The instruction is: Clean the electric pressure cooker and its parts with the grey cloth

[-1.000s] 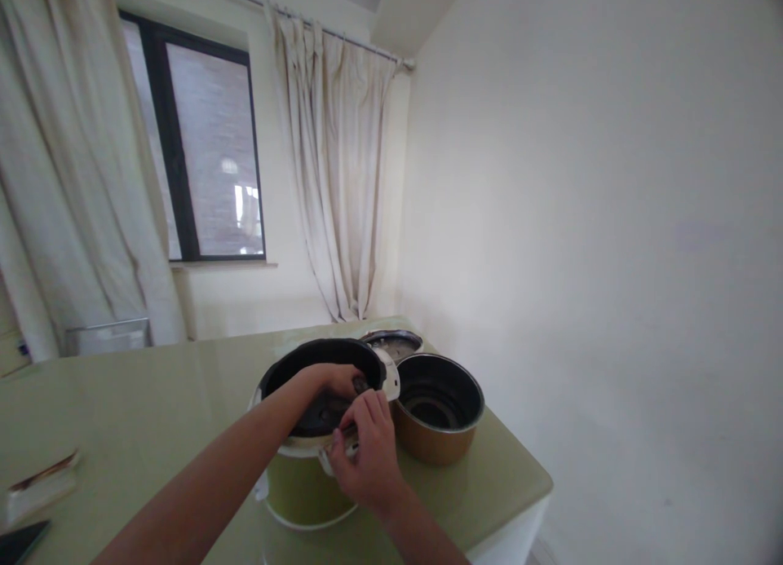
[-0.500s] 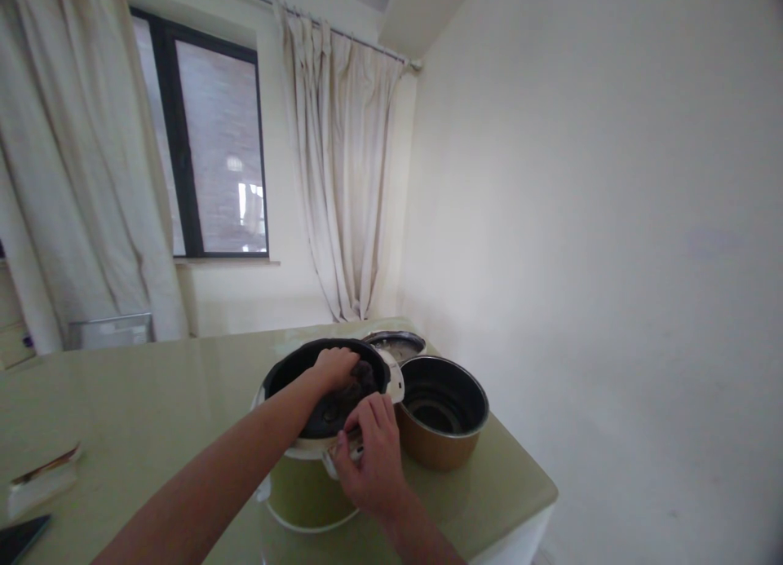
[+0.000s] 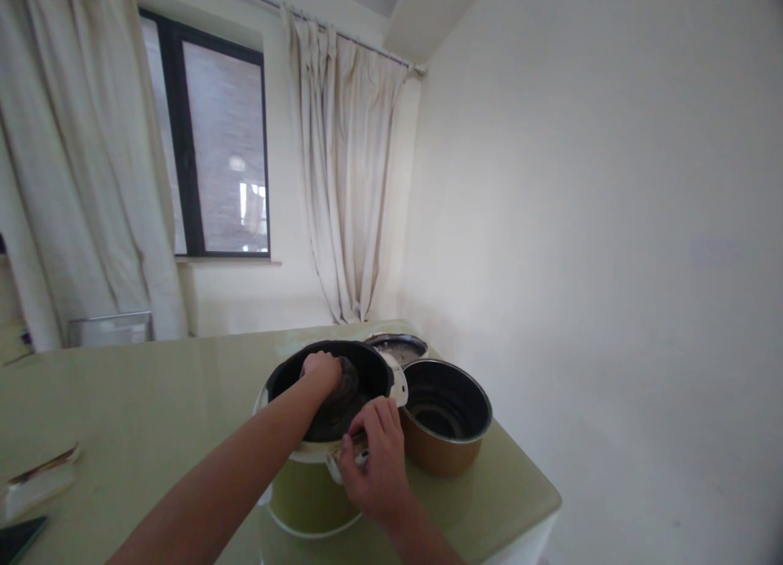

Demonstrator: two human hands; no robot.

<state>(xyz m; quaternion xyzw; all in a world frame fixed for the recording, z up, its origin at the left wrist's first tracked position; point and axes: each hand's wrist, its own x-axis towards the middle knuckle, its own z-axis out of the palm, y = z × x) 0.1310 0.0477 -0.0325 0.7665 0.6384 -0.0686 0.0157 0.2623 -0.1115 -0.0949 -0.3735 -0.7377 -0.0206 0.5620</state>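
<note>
A green and white electric pressure cooker [image 3: 309, 500], its inside black, stands without a lid on the table. My left hand [image 3: 321, 369] reaches down into it, closed on a dark cloth [image 3: 348, 380] that is bunched against the inner wall. Part of that hand's fingers is hidden by the hand itself. At the cooker's near right rim, beside a white projecting part, my right hand [image 3: 376, 459] grips the edge with thumb and fingers. A brown inner pot [image 3: 449, 457] with a black inside sits right of the cooker, close by it.
Behind the two pots lies a round lid [image 3: 402, 350], partly covered. The pale green table [image 3: 152, 410] ends at a corner on the right, near a white wall [image 3: 581, 222]. A small whitish item [image 3: 42, 483] and a dark flat object [image 3: 21, 539] lie at far left.
My left hand has moved left and the cloth with it, toward the far left of the cooker's inside. My right hand keeps its hold on the rim. The view shifted slightly.
</note>
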